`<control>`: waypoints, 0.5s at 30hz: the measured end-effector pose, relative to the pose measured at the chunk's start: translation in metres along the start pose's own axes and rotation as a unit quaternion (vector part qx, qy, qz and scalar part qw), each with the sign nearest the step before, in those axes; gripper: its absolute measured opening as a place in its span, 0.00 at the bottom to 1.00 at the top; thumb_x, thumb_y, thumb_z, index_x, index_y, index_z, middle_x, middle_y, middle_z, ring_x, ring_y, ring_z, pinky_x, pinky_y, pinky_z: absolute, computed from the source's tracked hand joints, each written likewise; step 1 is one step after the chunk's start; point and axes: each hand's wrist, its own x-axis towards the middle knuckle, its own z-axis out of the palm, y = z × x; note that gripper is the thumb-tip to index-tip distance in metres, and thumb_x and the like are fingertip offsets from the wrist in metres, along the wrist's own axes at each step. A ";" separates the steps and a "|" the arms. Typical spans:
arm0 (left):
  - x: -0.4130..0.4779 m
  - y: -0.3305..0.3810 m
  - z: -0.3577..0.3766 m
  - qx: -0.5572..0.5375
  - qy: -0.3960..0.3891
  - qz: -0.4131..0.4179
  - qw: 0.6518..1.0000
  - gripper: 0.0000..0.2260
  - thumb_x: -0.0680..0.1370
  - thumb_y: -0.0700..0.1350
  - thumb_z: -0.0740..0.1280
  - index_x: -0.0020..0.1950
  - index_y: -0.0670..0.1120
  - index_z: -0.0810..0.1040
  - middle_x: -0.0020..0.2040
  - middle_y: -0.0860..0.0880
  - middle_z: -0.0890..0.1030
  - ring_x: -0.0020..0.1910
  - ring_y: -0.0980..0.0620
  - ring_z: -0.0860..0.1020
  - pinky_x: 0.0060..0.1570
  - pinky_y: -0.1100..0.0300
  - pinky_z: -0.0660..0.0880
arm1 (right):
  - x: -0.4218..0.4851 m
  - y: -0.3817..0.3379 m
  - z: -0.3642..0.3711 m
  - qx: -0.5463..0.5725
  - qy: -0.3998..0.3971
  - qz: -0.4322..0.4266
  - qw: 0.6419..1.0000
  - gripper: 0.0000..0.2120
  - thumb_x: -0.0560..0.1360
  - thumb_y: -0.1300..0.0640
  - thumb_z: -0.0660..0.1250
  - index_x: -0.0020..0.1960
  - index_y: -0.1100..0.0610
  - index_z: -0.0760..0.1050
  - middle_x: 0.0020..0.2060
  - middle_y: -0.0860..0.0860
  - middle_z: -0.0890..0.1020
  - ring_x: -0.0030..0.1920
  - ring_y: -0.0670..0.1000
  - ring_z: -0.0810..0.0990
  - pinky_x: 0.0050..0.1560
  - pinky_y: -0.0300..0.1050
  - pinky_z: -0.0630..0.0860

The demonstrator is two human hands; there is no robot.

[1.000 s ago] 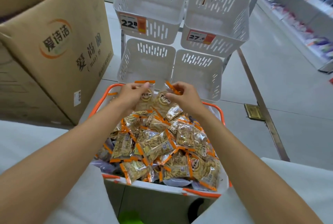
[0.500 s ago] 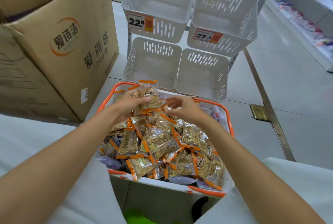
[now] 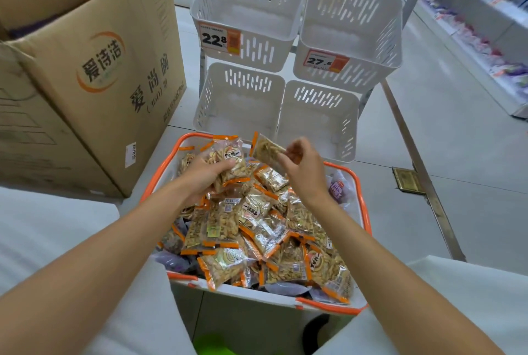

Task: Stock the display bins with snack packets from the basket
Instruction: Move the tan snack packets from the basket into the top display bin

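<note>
L hand (image 3: 207,176) grips a packet bunch (image 3: 228,154); R hand (image 3: 307,174) pinches a single packet (image 3: 265,150) (both over basket (image 3: 363,206)).

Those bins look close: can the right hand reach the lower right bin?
Probably yes: the right hand, pinching a packet, is just short of the lower right bin, and nothing lies between.

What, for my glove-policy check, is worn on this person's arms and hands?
Nothing that shows. The left hand and right hand are bare: no gloves, rings, watch or wristband visible. The left forearm and right forearm are bare too, with no sleeve in view.
</note>
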 end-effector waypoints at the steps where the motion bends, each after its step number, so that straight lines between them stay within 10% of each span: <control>1: -0.001 0.003 0.006 -0.014 -0.016 -0.002 1.000 0.21 0.78 0.43 0.71 0.70 0.48 0.72 0.52 0.38 0.84 0.50 0.39 0.80 0.55 0.38 0.78 | -0.002 -0.005 0.005 0.017 0.020 -0.011 1.000 0.09 0.76 0.59 0.72 0.53 0.53 0.74 0.39 0.42 0.78 0.41 0.39 0.77 0.44 0.35 0.77; 6: -0.004 0.014 0.022 -0.158 -0.097 -0.016 0.983 0.27 0.75 0.53 0.72 0.72 0.48 0.70 0.60 0.38 0.82 0.58 0.39 0.82 0.54 0.38 0.79 | -0.011 -0.021 0.019 -0.001 -0.109 -0.095 0.990 0.15 0.75 0.60 0.71 0.61 0.55 0.80 0.54 0.48 0.83 0.55 0.44 0.80 0.58 0.39 0.76; 10: -0.004 0.013 0.017 -0.150 -0.034 -0.028 0.988 0.23 0.73 0.41 0.74 0.67 0.43 0.74 0.56 0.40 0.83 0.46 0.47 0.85 0.39 0.52 0.82 | -0.001 -0.024 0.009 0.172 -0.174 0.010 0.970 0.15 0.76 0.67 0.67 0.61 0.56 0.78 0.53 0.48 0.83 0.54 0.44 0.82 0.57 0.41 0.79; 15: -0.004 0.018 0.030 -0.148 -0.062 -0.050 0.986 0.21 0.77 0.38 0.70 0.68 0.37 0.72 0.51 0.40 0.85 0.46 0.47 0.85 0.45 0.48 0.83 | 0.004 -0.020 0.012 0.184 -0.159 0.127 0.962 0.35 0.75 0.59 0.72 0.77 0.54 0.60 0.63 0.45 0.73 0.58 0.46 0.76 0.55 0.40 0.76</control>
